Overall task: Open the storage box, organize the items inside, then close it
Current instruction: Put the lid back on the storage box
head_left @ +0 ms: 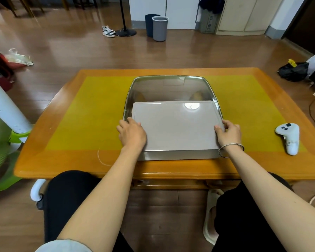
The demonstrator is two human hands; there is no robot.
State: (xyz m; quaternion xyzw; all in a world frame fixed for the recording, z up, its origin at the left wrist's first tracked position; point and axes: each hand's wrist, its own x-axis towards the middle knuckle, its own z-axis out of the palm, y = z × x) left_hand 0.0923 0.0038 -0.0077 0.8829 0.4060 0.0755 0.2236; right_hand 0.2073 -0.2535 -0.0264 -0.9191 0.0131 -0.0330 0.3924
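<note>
The left hand [132, 132] rests curled over the left edge of the grey lid [175, 124], fingers wrapping its rim. Between the two hands sits the storage box [178, 154], lid shut, on a shiny metal tray [169, 86] that reaches beyond the fingertips. The right hand [228, 132] grips the lid's right edge, a bracelet [230, 147] on its wrist. Further right lies a white controller [288, 138]. I'd judge the opening step is in hand; next calls for lifting both edges evenly. No writing is legible.
</note>
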